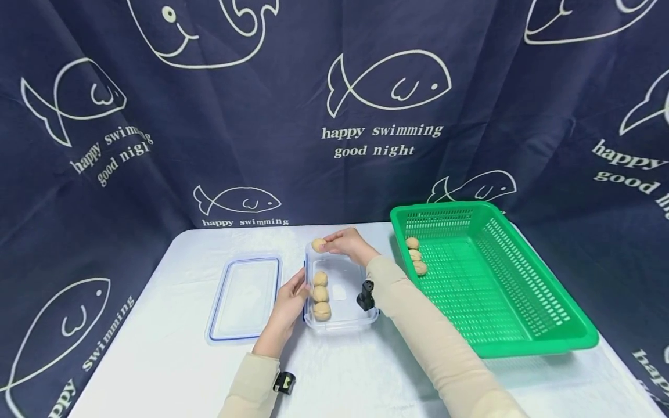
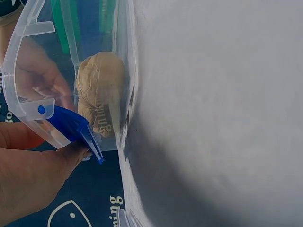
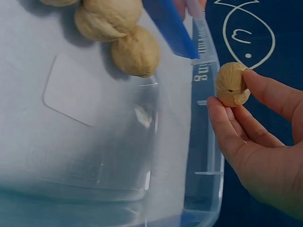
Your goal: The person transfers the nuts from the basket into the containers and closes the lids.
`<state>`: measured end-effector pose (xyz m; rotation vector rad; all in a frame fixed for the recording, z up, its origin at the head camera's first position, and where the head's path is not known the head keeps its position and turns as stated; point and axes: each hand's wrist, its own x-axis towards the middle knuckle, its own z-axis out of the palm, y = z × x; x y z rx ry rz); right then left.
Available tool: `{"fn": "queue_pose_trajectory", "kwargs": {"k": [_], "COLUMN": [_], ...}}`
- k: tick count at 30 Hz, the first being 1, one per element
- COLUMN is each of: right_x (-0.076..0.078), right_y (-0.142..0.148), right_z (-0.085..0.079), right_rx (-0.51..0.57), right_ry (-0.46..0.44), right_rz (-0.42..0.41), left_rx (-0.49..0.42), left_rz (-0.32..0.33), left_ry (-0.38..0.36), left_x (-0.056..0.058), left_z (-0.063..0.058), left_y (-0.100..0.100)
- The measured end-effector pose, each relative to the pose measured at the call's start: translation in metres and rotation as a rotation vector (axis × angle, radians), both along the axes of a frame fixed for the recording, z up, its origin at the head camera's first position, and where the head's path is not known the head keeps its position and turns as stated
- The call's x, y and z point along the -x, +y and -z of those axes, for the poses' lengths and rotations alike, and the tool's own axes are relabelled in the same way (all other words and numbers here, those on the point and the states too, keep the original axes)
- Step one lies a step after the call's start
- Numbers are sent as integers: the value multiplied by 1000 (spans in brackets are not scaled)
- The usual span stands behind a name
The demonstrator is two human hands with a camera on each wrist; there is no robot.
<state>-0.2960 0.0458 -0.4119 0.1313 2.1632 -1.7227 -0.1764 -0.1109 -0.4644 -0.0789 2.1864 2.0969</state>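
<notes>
Between thumb and fingertips my right hand (image 1: 349, 242) pinches a walnut (image 3: 232, 85) above the far left corner of a clear plastic container (image 1: 342, 327). My left hand (image 1: 284, 307) grips the container's left side, its thumb on a blue clip (image 2: 78, 127). Inside, several walnuts touch one another in a row along the left wall; the middle walnut (image 1: 321, 294) shows clearly from above. Part of that row appears through the clear wall in the left wrist view.
A clear lid with a blue seal (image 1: 244, 299) lies left of the container on the white table (image 1: 157, 348). At the right stands a green basket (image 1: 528, 350), with walnuts (image 1: 415, 255) lined up along its left wall. A dark printed curtain (image 1: 292, 145) hangs behind.
</notes>
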Motion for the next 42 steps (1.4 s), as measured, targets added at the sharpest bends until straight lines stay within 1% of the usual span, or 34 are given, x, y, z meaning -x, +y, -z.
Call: {"fn": "queue_pose_trajectory", "kwargs": {"k": [5, 12, 14, 18, 22, 29, 36, 39, 40, 42], "right_x": [-1, -3, -4, -3, -2, -3, -8, -6, -4, -2], "right_y": [-3, -8, -8, -7, -5, -5, -5, -4, -2, -1], "right_z": [9, 20, 23, 30, 35, 38, 37, 36, 38, 36], "right_rx": [-17, -95, -115, -125, -123, -132, -121, -135, -131, -133], "right_ry": [-40, -34, -45, -82, -90, -49, -50, -64, -57, -60], "right_rz": [1, -16, -21, -25, -2, 14, 29, 29, 17, 6], "left_rx": [0, -5, -5, -11, -12, -3, 4, -4, -4, -1], "left_rz": [0, -2, 0, -2, 2, -8, 2, 2, 1, -3], "left_ry": [-12, 2, 2, 3, 10, 17, 29, 26, 24, 23], "left_x": [-1, 0, 1, 1, 2, 2, 0, 0, 0, 1], "left_z": [1, 1, 1, 3, 4, 2, 4, 4, 4, 3], "left_y": [-1, -1, 0, 0, 0, 1, 2, 2, 2, 2]}}
